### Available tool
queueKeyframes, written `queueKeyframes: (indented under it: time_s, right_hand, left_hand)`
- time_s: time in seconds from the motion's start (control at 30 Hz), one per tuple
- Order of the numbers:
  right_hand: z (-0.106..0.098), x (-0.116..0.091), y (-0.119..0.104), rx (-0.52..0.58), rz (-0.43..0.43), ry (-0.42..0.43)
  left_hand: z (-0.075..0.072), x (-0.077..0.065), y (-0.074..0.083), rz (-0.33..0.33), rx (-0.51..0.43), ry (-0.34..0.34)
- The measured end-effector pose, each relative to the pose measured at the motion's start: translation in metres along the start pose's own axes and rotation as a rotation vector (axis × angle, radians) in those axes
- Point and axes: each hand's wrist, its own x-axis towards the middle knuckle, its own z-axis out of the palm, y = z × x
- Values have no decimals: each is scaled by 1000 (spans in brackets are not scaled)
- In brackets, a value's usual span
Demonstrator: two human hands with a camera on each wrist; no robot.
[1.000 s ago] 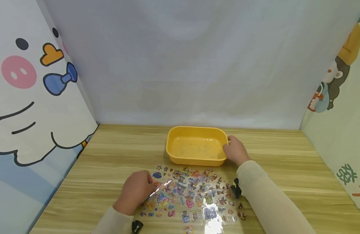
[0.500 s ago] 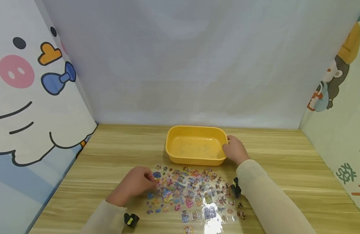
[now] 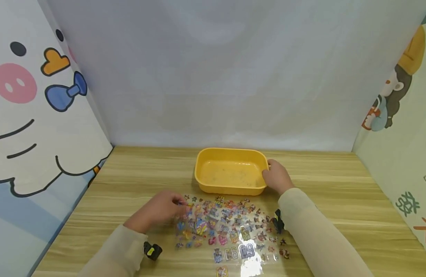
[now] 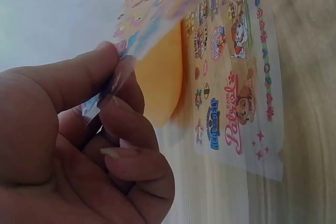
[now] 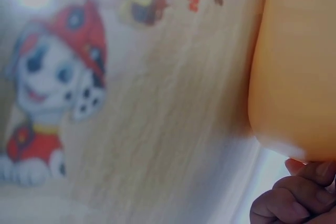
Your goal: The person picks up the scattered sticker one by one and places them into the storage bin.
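Thumb and fingers of my left hand (image 3: 160,209) pinch the edge of a clear sticker sheet (image 4: 152,22), which is lifted and partly blurred in the left wrist view. Beneath it lies another see-through sticker sheet (image 4: 239,114) with cartoon puppies and pink lettering. My right hand (image 3: 278,177) grips the right end of a yellow plastic basin (image 3: 230,190) behind the sheets. Curled fingers (image 5: 286,198) show at the basin's end in the right wrist view; the thumb is mostly hidden there. Inside the basin, no stickers show.
The sheets lie on a wood-grain table (image 3: 323,184), just in front of the basin. A pale cloth wall (image 3: 213,77) stands behind the table, with cartoon-printed panels at both sides. Black wrist devices (image 3: 152,251) sit on both sleeves.
My left hand has moved slightly away from me and to the right, drawing the left side of the sticker sheet along. My right hand stays on the basin, which hardly shifts.
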Motion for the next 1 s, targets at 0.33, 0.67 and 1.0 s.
queueKeyframes:
  time_s: [0.33,0.67,1.0]
  right_hand:
    - [0,1,1,-11,-3,1]
    - [-1,0,-1,-13,-4,13]
    - [0,0,-2,-16,2,14]
  left_hand:
    - [-9,11,4,53,-27,-49]
    - [-20,20,23,96,-43,-98]
    - [-27,38,33,129,-34,-101]
